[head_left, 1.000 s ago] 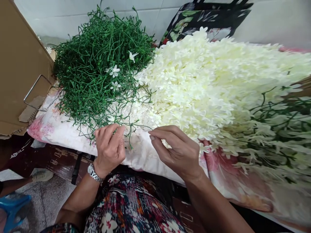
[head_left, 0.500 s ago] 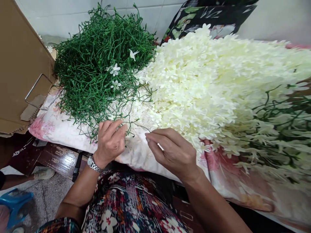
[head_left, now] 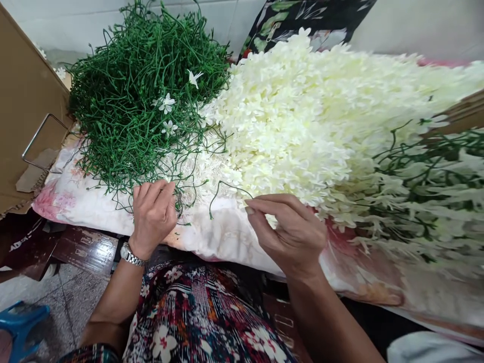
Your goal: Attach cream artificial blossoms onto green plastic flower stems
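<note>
Between thumb and forefinger, my right hand (head_left: 289, 229) pinches the end of a thin green plastic stem (head_left: 216, 194), whose branched part arches to the left over the cloth. My left hand (head_left: 154, 212), with a watch at the wrist, is closed at the front edge of a large tangled heap of green stems (head_left: 139, 96). Its curled fingers hide whatever they may hold. A few white flowers (head_left: 166, 103) lie on the heap. Beyond my right hand spreads a big pile of cream-white artificial petals (head_left: 287, 121).
A floral cloth (head_left: 227, 237) covers the work surface. To the left stand a cardboard box (head_left: 30, 85) and a bent metal wire (head_left: 36, 136). Flowered green stems (head_left: 427, 196) lie at right. A dark floral bag (head_left: 310, 22) rests behind; a blue stool (head_left: 22, 325) stands below.
My right hand has moved right relative to the heap, drawing the pinched stem clear of the other stems. My left hand has shifted left and stays closed. The camera view has shifted slightly.
</note>
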A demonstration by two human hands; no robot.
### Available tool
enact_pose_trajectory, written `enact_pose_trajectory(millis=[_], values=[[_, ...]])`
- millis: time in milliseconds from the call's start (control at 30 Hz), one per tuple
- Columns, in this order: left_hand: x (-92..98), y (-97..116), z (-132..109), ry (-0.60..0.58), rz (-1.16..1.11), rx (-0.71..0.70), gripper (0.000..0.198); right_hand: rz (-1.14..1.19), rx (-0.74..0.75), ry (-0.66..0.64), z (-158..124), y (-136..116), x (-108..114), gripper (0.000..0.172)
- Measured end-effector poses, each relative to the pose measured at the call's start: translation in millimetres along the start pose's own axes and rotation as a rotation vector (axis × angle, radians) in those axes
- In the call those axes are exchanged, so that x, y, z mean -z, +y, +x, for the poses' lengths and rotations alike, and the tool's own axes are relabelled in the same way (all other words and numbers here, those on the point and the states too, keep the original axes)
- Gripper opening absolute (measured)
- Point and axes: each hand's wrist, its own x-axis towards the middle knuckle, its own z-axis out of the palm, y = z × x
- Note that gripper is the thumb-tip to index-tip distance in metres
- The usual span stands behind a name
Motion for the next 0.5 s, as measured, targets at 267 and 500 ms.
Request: enact_pose_trajectory(millis=[267, 500], values=[[8.4, 25.0, -4.8, 0.033, -0.150, 0.030, 0.041, 0.190, -0.093, -0.092, -17.2, -1.1, 15.4, 0.025], [14.4, 80.8, -9.1, -0.475, -0.435, -0.210, 0.049, 0.220, 0.079, -0.460, -19.8, -16.7, 32.7, 0.020]])
